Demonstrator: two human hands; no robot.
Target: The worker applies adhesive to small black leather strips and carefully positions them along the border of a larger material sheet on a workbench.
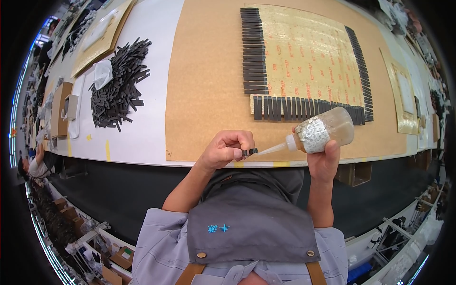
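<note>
My left hand pinches a small black strip just above the table's near edge. In my right hand is a translucent squeeze bottle with a silvery label and amber contents. The bottle is tilted over to the left, and its long thin nozzle points at the black strip, its tip touching or very close to it. Beyond the bottle lies a yellowish board with red print. Rows of black strips line its left, near and right edges.
A heap of loose black strips lies at the left, with a crumpled white plastic piece on it. Brown sheeting covers the middle of the table. Further boards lie at both sides. Another person is at the far left.
</note>
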